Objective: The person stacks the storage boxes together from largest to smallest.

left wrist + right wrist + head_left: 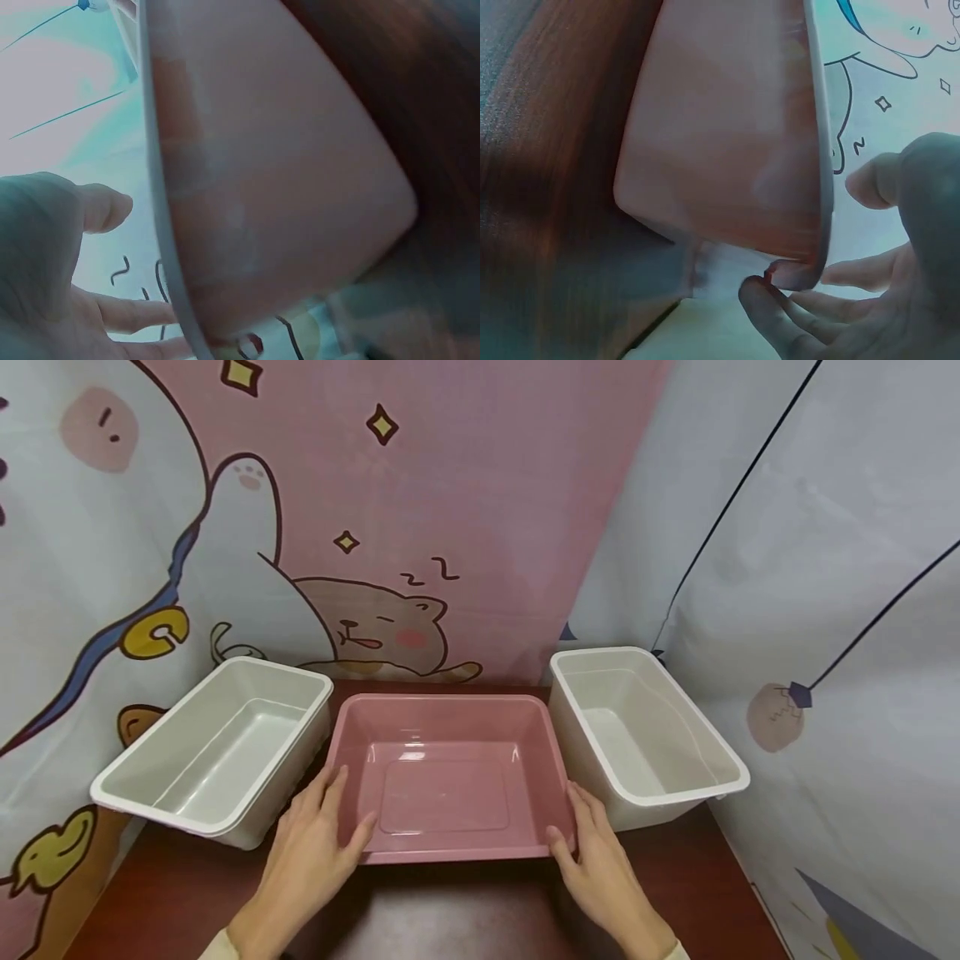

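A shallow pink plastic bin (444, 793) lies between my two hands on the dark table. At its near left corner is my left hand (307, 843). In the left wrist view its thumb stands apart from the rim, and its nearly straight fingers (135, 313) pass behind the rim. My right hand (600, 868) is at the near right corner. The right wrist view shows the thumb spread beside the rim and the fingers (862, 271) reaching to it, one loosely bent fingertip below the edge. The bin's outer wall (712, 127) faces that camera.
A deep white bin (258, 727) stands left of the pink one, angled. Another white bin (630, 718) stands at its right. Behind is a cartoon-printed cloth (487, 527), which also runs along both sides. The dark wooden tabletop (450, 910) extends in front.
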Demonstrator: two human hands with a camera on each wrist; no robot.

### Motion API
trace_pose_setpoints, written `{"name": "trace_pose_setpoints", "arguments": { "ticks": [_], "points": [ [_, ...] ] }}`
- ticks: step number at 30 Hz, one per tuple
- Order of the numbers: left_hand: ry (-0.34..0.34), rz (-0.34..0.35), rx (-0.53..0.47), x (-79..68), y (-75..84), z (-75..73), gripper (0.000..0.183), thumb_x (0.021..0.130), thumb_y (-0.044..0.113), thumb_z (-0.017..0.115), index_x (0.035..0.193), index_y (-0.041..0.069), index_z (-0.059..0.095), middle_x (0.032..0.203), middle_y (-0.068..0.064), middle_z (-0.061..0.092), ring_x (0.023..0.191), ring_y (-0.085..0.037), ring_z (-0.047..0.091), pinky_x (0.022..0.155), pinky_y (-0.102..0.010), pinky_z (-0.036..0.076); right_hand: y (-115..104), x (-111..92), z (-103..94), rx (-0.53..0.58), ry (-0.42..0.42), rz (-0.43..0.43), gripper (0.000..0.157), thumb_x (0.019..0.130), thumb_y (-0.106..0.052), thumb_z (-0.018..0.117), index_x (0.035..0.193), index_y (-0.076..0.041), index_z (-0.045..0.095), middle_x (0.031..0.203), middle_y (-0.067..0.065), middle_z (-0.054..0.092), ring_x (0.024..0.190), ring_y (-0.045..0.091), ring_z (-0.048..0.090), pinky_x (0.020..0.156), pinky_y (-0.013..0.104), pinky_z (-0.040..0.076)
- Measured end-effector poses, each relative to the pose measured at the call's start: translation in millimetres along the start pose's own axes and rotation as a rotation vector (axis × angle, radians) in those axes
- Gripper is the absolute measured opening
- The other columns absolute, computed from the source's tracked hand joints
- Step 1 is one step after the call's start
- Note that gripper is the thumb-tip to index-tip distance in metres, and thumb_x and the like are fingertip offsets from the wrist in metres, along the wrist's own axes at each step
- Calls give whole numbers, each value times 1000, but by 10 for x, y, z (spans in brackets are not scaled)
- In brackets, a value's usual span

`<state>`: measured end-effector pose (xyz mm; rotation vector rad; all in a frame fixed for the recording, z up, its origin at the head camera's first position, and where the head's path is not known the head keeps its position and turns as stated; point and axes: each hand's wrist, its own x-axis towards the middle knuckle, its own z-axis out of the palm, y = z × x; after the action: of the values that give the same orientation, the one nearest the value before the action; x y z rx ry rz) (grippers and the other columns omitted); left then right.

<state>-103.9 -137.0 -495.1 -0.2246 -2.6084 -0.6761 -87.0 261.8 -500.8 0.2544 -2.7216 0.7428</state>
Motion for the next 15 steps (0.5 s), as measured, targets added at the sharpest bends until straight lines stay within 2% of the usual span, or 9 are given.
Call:
{"name": "trace_pose_setpoints", "arguments": {
  "ticks": [1, 3, 6, 12, 15],
  "points": [
    [-7, 2, -9, 23, 26, 5, 79, 99, 35, 89, 162, -5, 63, 170, -30, 60, 138, -60, 67, 107, -78, 54, 1, -4, -14, 3, 19, -9, 70, 112, -21, 79, 172, 3, 51, 170, 24, 59, 129, 36, 78, 106, 61, 63],
    [-25, 2, -29, 64, 82, 8, 77, 100, 35, 89, 161, -3, 64, 171, -29, 60, 142, -58, 66, 112, -77, 53, 5, -7, -36, 5, 58, -22, 66, 110, -18, 79, 169, 2, 55, 165, 23, 63, 141, 43, 74, 109, 65, 62],
    [-41, 15, -51, 124, 151, 16, 73, 100, 36, 89, 159, -2, 67, 172, -26, 60, 146, -57, 65, 116, -78, 51, -4, -6, -61, 5, 92, -23, 58, 110, -15, 79, 163, 1, 62, 158, 21, 69, 136, 43, 77, 107, 65, 63],
    [-24, 80, -66, 234, 219, 21, 67, 101, 35, 89, 155, 1, 71, 168, -26, 64, 152, -51, 65, 116, -79, 52, -34, -24, -91, -37, 116, 19, 47, 109, -17, 79, 154, -4, 73, 149, 15, 76, 129, 42, 81, 99, 64, 66],
    [-24, 92, -74, 276, 235, 23, 63, 101, 34, 89, 153, 2, 72, 165, -26, 66, 151, -50, 65, 116, -78, 54, -45, -26, -108, -41, 140, 25, 44, 107, -15, 81, 150, -6, 76, 142, 11, 80, 118, 35, 84, 91, 58, 68]
  ]
}}
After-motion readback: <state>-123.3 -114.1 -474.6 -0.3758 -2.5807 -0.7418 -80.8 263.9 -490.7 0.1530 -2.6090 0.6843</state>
